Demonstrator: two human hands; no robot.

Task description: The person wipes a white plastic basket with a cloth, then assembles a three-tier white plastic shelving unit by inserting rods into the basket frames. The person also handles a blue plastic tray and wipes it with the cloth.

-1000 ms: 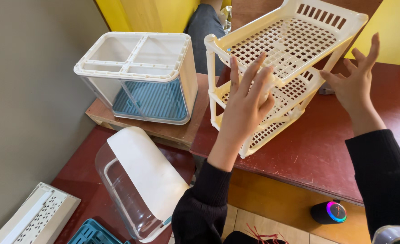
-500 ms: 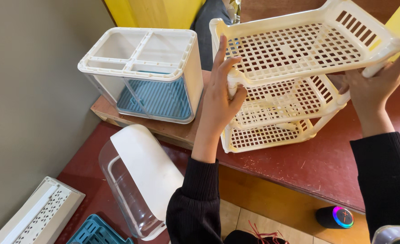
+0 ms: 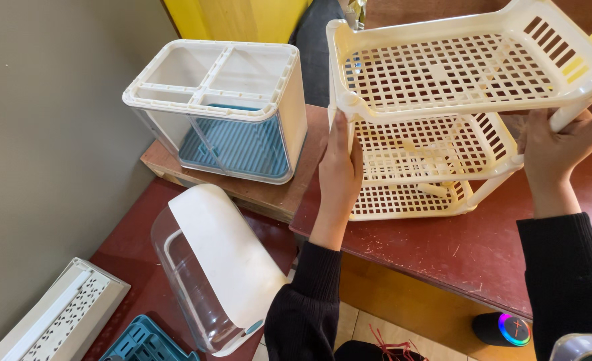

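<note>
A dark red table point(image 3: 443, 247) holds up a cream rack point(image 3: 436, 127) with three holey shelves. The rack's bottom shelf sits on the table near the edge. Next to the table is a flat wooden board point(image 3: 256, 190), and a white box with a blue bottom point(image 3: 225, 110) stands on it. Lower down is a red surface point(image 3: 132, 247). On it lie a clear tub with a white lid point(image 3: 212, 267), tipped on its side, a white holey tray point(image 3: 58, 317) and a blue basket point(image 3: 145, 341).
</note>
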